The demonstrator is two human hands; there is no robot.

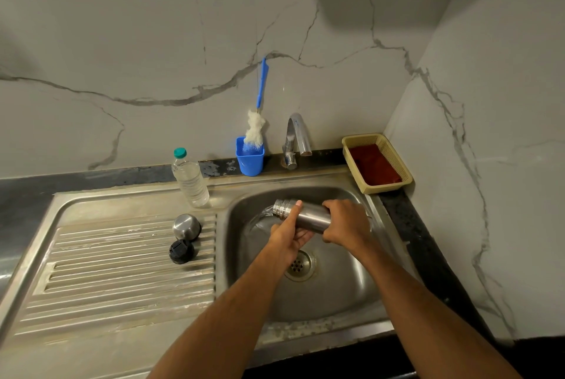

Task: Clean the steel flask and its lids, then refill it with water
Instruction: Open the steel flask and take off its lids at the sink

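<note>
We counted one steel flask (pixel 301 216), two lids, one plastic water bottle (pixel 190 178), one bottle brush (pixel 256 121) and one faucet (pixel 296 138). The flask was a smooth brushed-metal cylinder with a ribbed, threaded neck, and we held it over the basin of the stainless sink (pixel 336 293), lying almost level. Its long axis ran left to right, the open mouth pointing left and slightly down, with water pouring out of it into the basin. Our left hand (pixel 289 233) cupped the flask from below near the neck, thumb stretched up across its side and fingers curled beneath it. Our right hand (pixel 347 221) wrapped the base end from above, fingers closed round the body. Well to the left of the left fingers, on the ridged drainboard, sat the domed steel cap (pixel 186 226) and, touching it, the round black plastic stopper (pixel 181 251). Beyond the right fingers stood a woven-look beige basket (pixel 394 161) holding a dark red cloth (pixel 373 164).
</note>
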